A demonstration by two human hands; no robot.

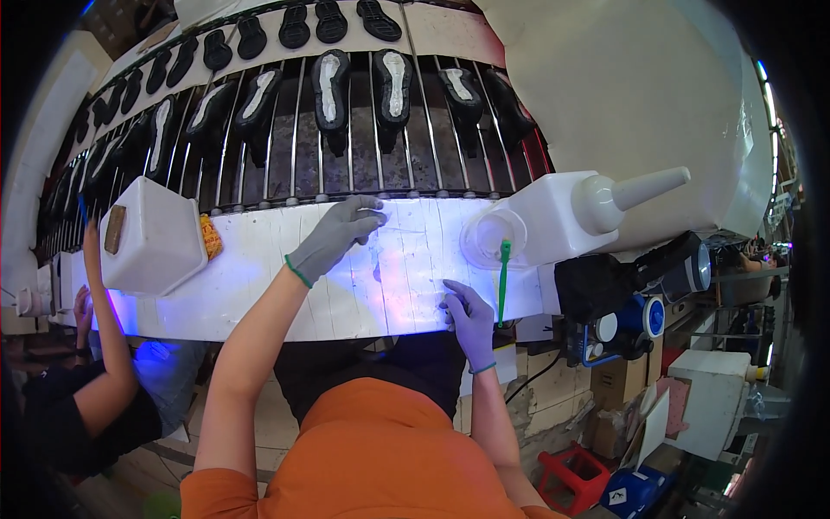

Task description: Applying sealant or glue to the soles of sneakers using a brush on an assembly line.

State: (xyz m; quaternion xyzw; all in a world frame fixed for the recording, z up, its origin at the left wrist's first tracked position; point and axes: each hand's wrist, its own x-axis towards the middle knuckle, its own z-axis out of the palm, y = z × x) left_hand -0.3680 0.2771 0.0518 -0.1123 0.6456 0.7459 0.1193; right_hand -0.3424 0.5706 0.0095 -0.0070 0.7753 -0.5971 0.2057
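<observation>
My left hand [339, 238], in a grey glove, is above the white work table [406, 303] near its far edge. Its fingers reach to the right, slightly bent and apart, with nothing visible in them. Nearer the front edge, my right hand [471, 320] wears a pale glove tinted purple by the light. Its fingers are partly stretched to the left and hold nothing that shows. Just right of that hand, a green-handled brush [504, 290] leans in a round clear tub [478, 238]. A white plastic bottle with a long spout [562, 212] adjoins the tub.
Beyond the table, black shoe uppers [329, 91] with white undersides lie on a roller conveyor [298, 130]. Black soles [294, 28] line the shelf behind. A white jug [151, 238] stands left, near a co-worker's arm [108, 320]. A red stool [572, 476] is at lower right.
</observation>
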